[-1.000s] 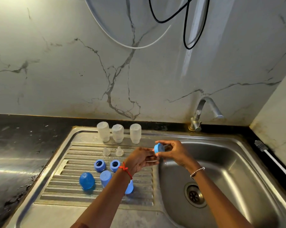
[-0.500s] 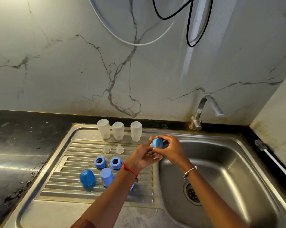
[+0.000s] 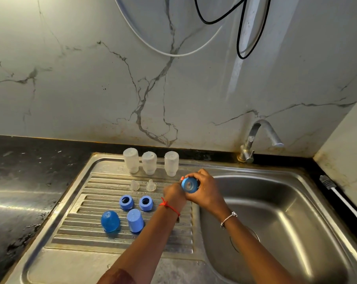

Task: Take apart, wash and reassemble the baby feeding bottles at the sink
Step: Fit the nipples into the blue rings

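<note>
Down and to the left of the tap (image 3: 255,138), both hands meet over the left rim of the basin (image 3: 286,222). The right hand (image 3: 206,191) grips a blue ring (image 3: 189,185), its fingers curled over the top and far side, and the ring's round face is turned toward the camera. The left hand (image 3: 174,194) comes in from the side away from the tap. Its fingers curl up to the ring's edge and one fingertip rests on the upper rim, while the rest are hidden behind the back of the hand. A red thread (image 3: 169,206) circles the left wrist and a bracelet (image 3: 228,217) the right.

Left of the tap, along the back of the drainboard (image 3: 87,232), three clear bottles (image 3: 149,162) stand mouth down in a row, close together but apart. Nearer the camera, two clear teats (image 3: 134,185) sit side by side on the ribs. In front of those are two more blue rings (image 3: 126,202), openings up, and then two blue caps (image 3: 110,221) standing dome up — the darker one is farther from the tap.

The black counter (image 3: 19,191) runs on past the drainboard, farthest left of the tap. Right of the tap, a white-handled brush (image 3: 337,195) lies along the sink's edge. Above the tap, a white and a black cable (image 3: 240,48) loop down the marble wall (image 3: 71,89).
</note>
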